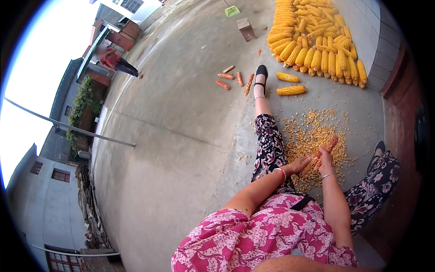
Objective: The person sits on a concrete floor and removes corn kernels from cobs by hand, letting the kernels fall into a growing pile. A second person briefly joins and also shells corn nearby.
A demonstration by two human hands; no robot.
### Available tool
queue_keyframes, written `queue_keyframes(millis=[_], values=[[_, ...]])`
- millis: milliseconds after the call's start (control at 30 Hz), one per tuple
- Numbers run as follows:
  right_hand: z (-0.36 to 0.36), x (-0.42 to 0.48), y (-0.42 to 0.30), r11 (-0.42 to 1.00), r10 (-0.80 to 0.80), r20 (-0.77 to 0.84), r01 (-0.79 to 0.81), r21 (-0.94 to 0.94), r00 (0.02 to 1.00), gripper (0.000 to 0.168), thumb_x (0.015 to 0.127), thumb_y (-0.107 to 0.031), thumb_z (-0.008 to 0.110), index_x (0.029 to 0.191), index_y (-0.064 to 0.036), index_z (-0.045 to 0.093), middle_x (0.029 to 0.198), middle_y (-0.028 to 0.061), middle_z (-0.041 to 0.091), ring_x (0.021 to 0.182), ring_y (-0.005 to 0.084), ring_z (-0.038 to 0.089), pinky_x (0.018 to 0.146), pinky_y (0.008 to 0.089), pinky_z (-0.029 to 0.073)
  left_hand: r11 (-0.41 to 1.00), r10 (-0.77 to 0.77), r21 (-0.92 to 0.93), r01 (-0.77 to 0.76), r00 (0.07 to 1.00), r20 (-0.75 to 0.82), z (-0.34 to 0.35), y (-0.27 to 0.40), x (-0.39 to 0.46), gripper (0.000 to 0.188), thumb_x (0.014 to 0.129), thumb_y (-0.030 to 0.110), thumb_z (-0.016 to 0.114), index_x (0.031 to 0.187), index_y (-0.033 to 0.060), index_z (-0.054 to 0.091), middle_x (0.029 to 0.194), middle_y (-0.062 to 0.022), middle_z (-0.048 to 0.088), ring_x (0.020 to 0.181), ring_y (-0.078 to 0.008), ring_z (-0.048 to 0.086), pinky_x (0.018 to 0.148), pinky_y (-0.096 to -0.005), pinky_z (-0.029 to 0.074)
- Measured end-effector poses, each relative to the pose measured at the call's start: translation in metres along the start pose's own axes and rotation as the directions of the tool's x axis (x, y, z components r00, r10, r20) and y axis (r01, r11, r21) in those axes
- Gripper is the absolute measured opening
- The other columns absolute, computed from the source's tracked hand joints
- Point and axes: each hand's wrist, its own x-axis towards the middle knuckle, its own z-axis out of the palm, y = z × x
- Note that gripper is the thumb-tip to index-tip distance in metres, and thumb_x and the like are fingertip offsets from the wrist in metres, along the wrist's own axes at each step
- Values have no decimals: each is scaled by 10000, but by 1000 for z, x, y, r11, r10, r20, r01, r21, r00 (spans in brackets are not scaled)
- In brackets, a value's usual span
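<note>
My left hand [299,165], with a red and a pale band at its wrist, grips the lower end of a mostly bare reddish corn cob [330,144]. Around the same cob is my right hand [325,159], close beside the left and wearing a metal bangle. Whether a second cob sits between the palms I cannot tell, as the fingers hide it. Beneath both hands, loose yellow corn kernels [306,136] spread over the concrete between my legs. Two full ears lie just beyond: a whole ear [291,90] and a whitish-patched ear [288,77].
Stacked yellow ears [316,61] line the tiled wall [365,20]. Several stripped cobs [240,79] lie left of my outstretched foot [261,74]. Farther off are a small stool [246,30] and a green dustpan [232,11]. A person [114,61] stands across the yard.
</note>
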Motion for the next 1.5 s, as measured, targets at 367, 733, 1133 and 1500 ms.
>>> queue_keyframes(millis=[367,733,1133,1500], values=[[2,-2,7,995,-7,47,12,-98,999,165,800,-114,619,906,7,581,776,63,594,644,185,590,568,334,477,998,-18,57,23,996,-83,8,2,4,619,964,498,304,1164,-37,545,1030,-196,620,991,-243,563,902,-346,419],[3,-7,-2,984,-136,-2,135,-115,991,184,794,-120,625,930,1,595,832,66,608,702,183,589,621,321,480,995,-87,-67,79,987,-137,9,3,16,584,984,445,295,1127,-41,586,1089,-180,617,1003,-214,548,914,-339,401],[7,-10,6,1000,-13,-86,12,-22,996,203,779,-120,637,931,6,588,877,82,613,758,204,608,647,347,496,998,-59,-15,58,994,-90,0,-23,4,527,975,431,338,1165,-14,547,986,-141,621,862,-211,565,787,-347,448],[3,1,9,996,-80,-87,76,-56,993,217,784,-137,633,924,22,583,876,83,610,761,208,600,673,348,489,966,-184,-208,157,976,-119,-1,-7,1,479,974,394,374,1154,0,578,1016,-96,611,874,-162,531,786,-305,426]])
